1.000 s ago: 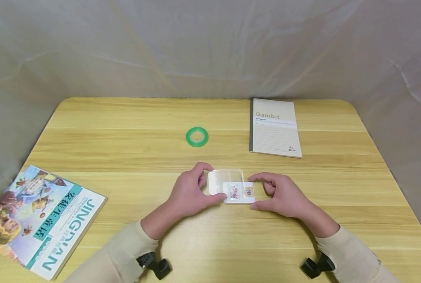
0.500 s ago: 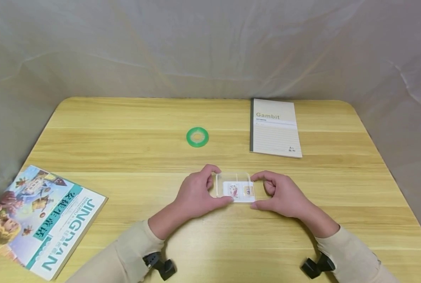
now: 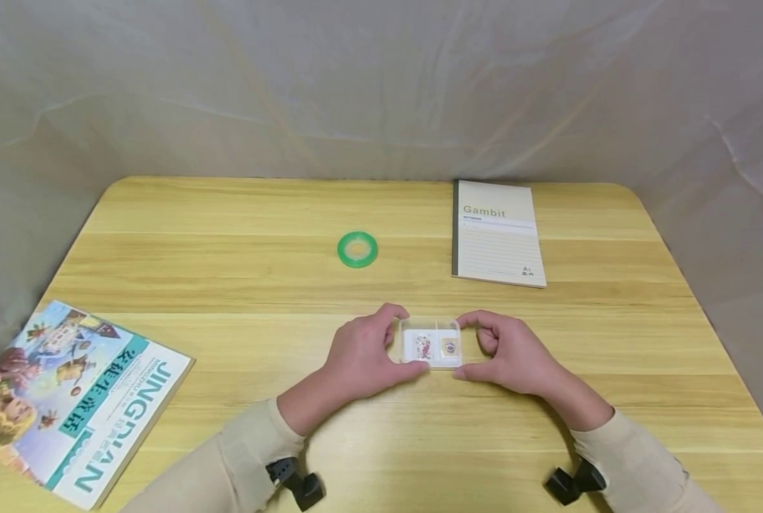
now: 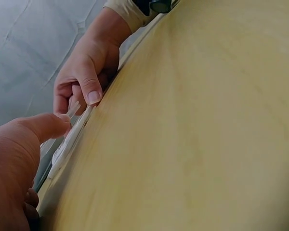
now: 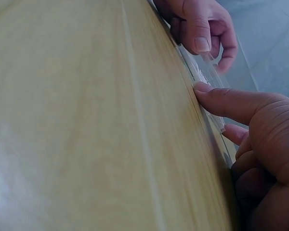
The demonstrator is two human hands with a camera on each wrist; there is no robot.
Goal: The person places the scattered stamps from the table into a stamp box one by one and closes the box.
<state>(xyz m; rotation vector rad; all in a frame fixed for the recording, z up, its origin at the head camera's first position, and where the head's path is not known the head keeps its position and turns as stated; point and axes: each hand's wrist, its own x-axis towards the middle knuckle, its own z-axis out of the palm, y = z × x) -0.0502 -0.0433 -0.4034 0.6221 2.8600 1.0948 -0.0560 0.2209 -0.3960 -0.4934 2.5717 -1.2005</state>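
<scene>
A clear plastic lid (image 3: 418,324) lies over a shallow clear plastic case (image 3: 459,359) in the head view. Through the plastic show flat white contents (image 3: 409,345) with two small printed pictures, one reddish and one tan. My left hand (image 3: 363,354) grips the lid by its left end, thumb at the near edge and forefinger at the far edge. Opposite it, my right hand (image 3: 516,354) holds the case's right end between thumb and forefinger. In the right wrist view the lid (image 5: 213,70) slants up from the case toward the left hand.
Beyond the hands lies a roll of green tape (image 3: 368,261). A notebook (image 3: 499,242) is at the back right, and a thick illustrated book (image 3: 118,420) at the left edge of the wooden table (image 3: 240,263). A grey curtain (image 3: 381,85) hangs behind.
My left hand has moved right with the lid, which was offset to the left and now lines up over the case. My right hand has stayed in place.
</scene>
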